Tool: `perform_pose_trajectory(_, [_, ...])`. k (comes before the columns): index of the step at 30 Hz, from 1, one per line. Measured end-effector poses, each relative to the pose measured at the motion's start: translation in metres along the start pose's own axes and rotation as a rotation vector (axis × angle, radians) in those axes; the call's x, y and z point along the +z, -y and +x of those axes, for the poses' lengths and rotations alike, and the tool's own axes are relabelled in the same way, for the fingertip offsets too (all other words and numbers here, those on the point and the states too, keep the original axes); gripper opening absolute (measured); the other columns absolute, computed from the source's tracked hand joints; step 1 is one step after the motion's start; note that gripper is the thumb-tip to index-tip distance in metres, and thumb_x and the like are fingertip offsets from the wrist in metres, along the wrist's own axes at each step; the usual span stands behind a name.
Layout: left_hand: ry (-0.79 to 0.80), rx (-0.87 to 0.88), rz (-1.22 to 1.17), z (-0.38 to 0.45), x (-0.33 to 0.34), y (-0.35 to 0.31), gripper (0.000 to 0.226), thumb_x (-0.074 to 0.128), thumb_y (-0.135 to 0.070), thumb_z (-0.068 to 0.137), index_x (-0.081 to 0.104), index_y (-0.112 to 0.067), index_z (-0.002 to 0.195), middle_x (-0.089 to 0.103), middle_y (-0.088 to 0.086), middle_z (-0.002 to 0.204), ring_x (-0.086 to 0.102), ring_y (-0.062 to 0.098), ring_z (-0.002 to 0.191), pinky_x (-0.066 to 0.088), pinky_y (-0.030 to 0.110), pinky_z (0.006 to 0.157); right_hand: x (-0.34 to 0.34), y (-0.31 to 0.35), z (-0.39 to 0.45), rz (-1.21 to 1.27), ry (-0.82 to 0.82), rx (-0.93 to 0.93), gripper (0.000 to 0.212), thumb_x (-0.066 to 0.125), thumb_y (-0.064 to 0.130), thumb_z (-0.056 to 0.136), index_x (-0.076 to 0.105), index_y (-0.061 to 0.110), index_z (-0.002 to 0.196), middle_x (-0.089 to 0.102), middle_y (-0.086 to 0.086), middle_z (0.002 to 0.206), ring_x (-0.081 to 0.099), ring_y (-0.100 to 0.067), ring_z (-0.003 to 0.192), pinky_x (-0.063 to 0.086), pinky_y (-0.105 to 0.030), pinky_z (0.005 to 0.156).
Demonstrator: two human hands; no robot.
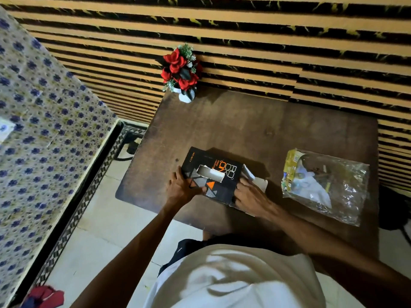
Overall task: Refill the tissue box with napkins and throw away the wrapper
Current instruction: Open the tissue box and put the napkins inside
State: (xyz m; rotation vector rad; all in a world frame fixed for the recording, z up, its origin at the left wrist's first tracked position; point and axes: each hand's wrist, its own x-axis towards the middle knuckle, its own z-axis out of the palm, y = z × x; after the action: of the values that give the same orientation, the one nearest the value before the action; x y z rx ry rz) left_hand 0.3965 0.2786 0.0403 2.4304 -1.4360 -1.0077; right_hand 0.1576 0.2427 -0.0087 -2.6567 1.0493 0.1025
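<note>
Two hands' fingers (pixel 201 189) flanking tissue box (pixel 219 185)

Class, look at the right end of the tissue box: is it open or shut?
Open: the tissue box has end flaps splayed outward beside the right hand.

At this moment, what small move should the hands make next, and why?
Probably fold the open end flaps shut. The left hand steadies the box while the right hand sits at its open end, where the flaps stick out. White napkins already show through the top slot, and the wrapper lies apart on the table, looking emptied.
</note>
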Motion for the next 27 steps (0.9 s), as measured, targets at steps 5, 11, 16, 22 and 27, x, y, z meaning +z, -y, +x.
perform_pose_trajectory(5, [-0.151,0.439,0.331,0.005,0.007,-0.016,0.120,0.071,-0.068,0.059,0.013,-0.022,0.153,0.016,0.008,0.160,0.017,0.036,0.146,0.014,0.063,0.115,-0.002,-0.005,-0.039,0.451,-0.501,0.583,0.010,0.060,0.009,0.080,0.069,0.013,0.076,0.071,-0.003,0.079,0.065,-0.024,0.075,0.051,-0.033,0.068])
perform_pose_trajectory(11, [0.201,0.894,0.762,0.009,0.036,-0.079,0.124,0.068,-0.074,0.058,0.005,-0.024,0.153,0.000,0.002,0.164,-0.001,0.031,0.150,-0.001,0.065,0.114,0.016,-0.002,-0.047,1.120,-0.270,1.379,0.065,0.076,0.034,0.068,0.048,0.010,0.122,0.059,-0.012,0.123,0.058,-0.030,0.109,0.050,-0.040,0.089])
perform_pose_trajectory(16, [0.254,0.872,0.732,0.012,0.056,-0.098,0.122,0.077,-0.059,0.057,0.008,-0.021,0.151,0.015,0.011,0.157,0.003,0.037,0.148,-0.002,0.078,0.104,0.014,0.014,-0.048,1.483,-0.186,1.324,0.041,0.056,0.014,0.095,0.046,0.008,0.134,0.055,-0.016,0.129,0.055,-0.026,0.104,0.053,-0.041,0.082])
perform_pose_trajectory(22, [0.253,0.825,0.590,0.016,0.052,-0.097,0.086,0.079,-0.028,0.056,0.041,-0.023,0.132,0.016,0.012,0.151,0.002,0.036,0.146,-0.015,0.068,0.106,0.013,0.028,-0.046,1.646,-0.367,1.321,0.050,0.059,0.021,0.094,0.041,0.007,0.139,0.055,-0.013,0.121,0.056,-0.025,0.101,0.050,-0.029,0.065])
perform_pose_trajectory(27, [0.285,0.834,0.266,0.023,0.044,-0.092,0.052,0.070,-0.019,0.061,0.056,-0.020,0.112,0.033,0.010,0.128,0.032,0.033,0.130,-0.003,0.071,0.112,-0.002,0.045,-0.018,1.486,-0.564,1.265,0.033,0.060,0.020,0.094,0.058,0.005,0.123,0.063,-0.007,0.108,0.056,-0.017,0.097,0.048,-0.033,0.082])
